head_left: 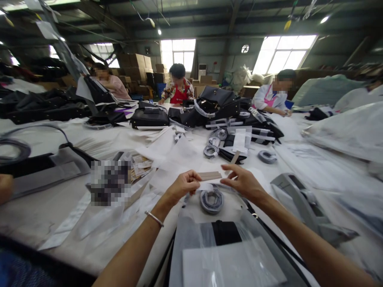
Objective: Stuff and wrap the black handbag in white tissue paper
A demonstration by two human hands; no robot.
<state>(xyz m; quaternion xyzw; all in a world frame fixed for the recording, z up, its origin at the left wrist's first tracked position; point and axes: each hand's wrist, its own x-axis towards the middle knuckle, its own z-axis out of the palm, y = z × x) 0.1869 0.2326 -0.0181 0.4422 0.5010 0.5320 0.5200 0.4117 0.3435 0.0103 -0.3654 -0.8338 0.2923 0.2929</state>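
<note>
Pixelated block (110, 182) on the table hides whatever lies there; only paper slips at its right edge show. Left hand (183, 186) and right hand (243, 182): fingertips cover both ends of the tan strip (210, 175), so grip detail can't be told. Bag in clear wrap (227, 255) cut off by bottom edge. Another hand (5, 187) cut by left edge. Far workers' faces blurred. Coiled strap (212, 200) partly under wrap, material unclear.
</note>
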